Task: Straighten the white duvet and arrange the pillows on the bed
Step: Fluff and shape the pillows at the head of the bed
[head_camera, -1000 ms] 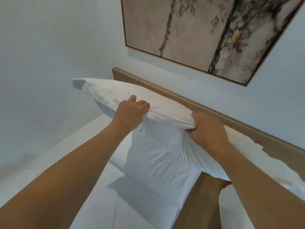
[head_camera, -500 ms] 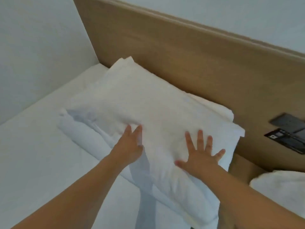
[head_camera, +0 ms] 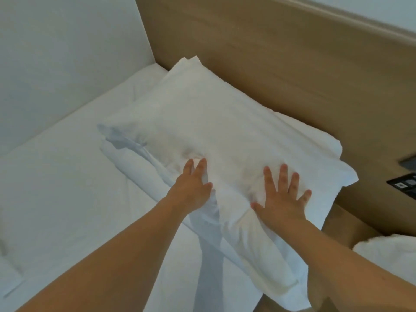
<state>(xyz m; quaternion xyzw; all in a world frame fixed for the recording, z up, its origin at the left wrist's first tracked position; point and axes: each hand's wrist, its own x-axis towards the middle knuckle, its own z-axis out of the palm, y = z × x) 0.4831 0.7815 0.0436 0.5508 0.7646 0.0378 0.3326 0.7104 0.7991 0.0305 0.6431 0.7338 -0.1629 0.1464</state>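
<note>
A white pillow (head_camera: 216, 131) lies flat on top of a second white pillow (head_camera: 132, 167) at the head of the bed, against the wooden headboard (head_camera: 270, 52). My left hand (head_camera: 193, 188) rests flat on the near edge of the top pillow, fingers spread. To its right, my right hand (head_camera: 283, 197) presses palm-down on the same pillow with fingers apart. Neither hand grips the fabric. White bedding (head_camera: 56, 188) covers the mattress to the left.
A white wall (head_camera: 67, 52) borders the bed on the left. A dark switch panel (head_camera: 403, 183) sits on the headboard at the right. Another white pillow or bedding (head_camera: 391, 253) shows at the right edge, across a wooden gap.
One second ago both hands held the pillow up in the air. It has since been laid on the lower pillow, and both hands have let go and lie flat on it.
</note>
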